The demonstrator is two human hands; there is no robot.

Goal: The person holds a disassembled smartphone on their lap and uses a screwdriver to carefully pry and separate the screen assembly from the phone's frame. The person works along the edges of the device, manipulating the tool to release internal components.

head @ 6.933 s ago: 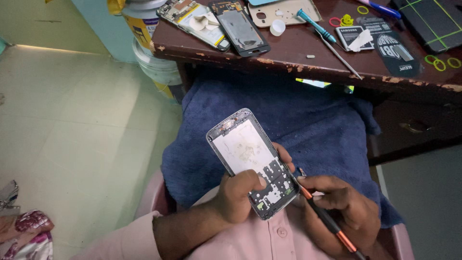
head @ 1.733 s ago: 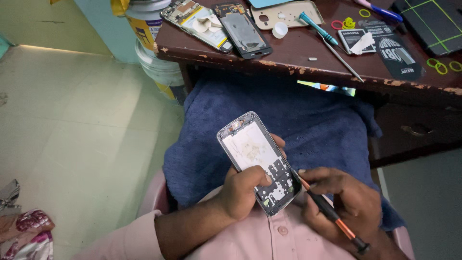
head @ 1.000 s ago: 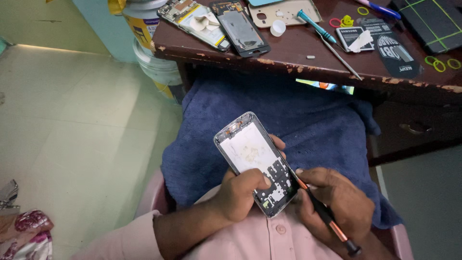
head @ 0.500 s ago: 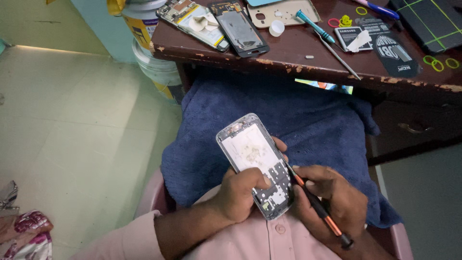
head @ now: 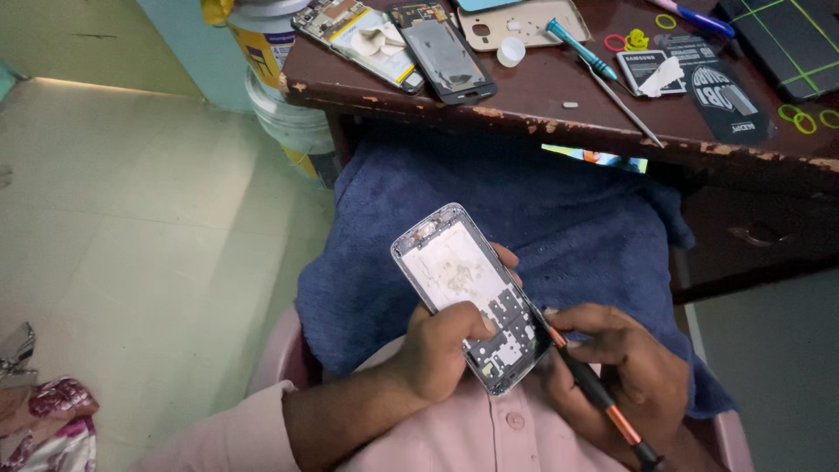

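Note:
My left hand [head: 446, 350] grips an opened phone frame [head: 468, 293] with its back off, a white plate and small metal shields showing, thumb laid across its lower part. My right hand [head: 616, 371] holds a thin black and orange screwdriver [head: 594, 393], its tip touching the frame's lower right edge. Both are held over my lap, above a dark blue towel [head: 524, 210].
A worn brown wooden table [head: 542, 96] ahead carries two more disassembled phones [head: 441, 52], a pale back cover [head: 524, 22], a teal-handled tool [head: 577, 44], a phone battery, rubber bands and a dark mat. A paint bucket [head: 280, 96] stands at the table's left, on the tiled floor.
The phone frame has shifted slightly in my left hand, and my right hand has drawn the screwdriver closer in against the frame's lower right edge.

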